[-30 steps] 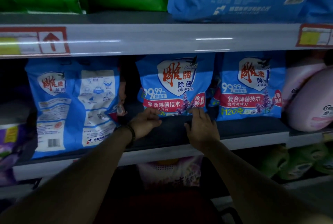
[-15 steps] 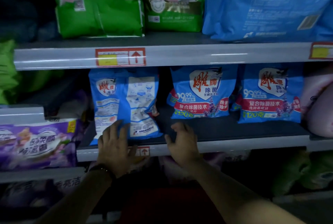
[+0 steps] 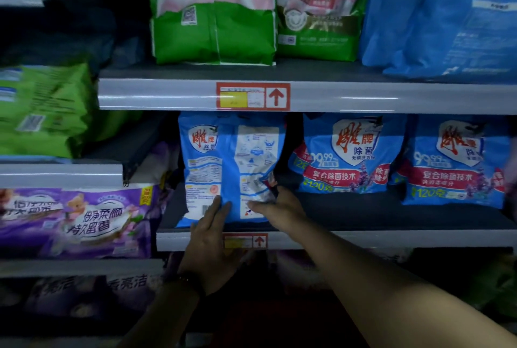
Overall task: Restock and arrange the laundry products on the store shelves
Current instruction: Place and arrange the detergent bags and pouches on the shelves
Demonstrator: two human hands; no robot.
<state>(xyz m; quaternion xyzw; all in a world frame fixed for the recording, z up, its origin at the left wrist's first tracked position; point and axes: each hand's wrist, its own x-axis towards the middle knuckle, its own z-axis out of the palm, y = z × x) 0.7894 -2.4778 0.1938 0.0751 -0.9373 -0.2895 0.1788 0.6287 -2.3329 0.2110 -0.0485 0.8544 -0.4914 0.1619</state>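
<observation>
Fingers (image 3: 221,209) of the left hand (image 3: 209,241) lie spread flat against a glossy, crinkled blue detergent bag (image 3: 229,168); the right hand (image 3: 279,209) pinches its lower right corner. Above both hands, the soft pouch stands upright on the grey metal shelf (image 3: 363,237), long axis vertical, printed back facing outward.

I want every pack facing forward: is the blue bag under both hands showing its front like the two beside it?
No, the blue bag shows its printed back panel, unlike the two front-facing bags.
</observation>
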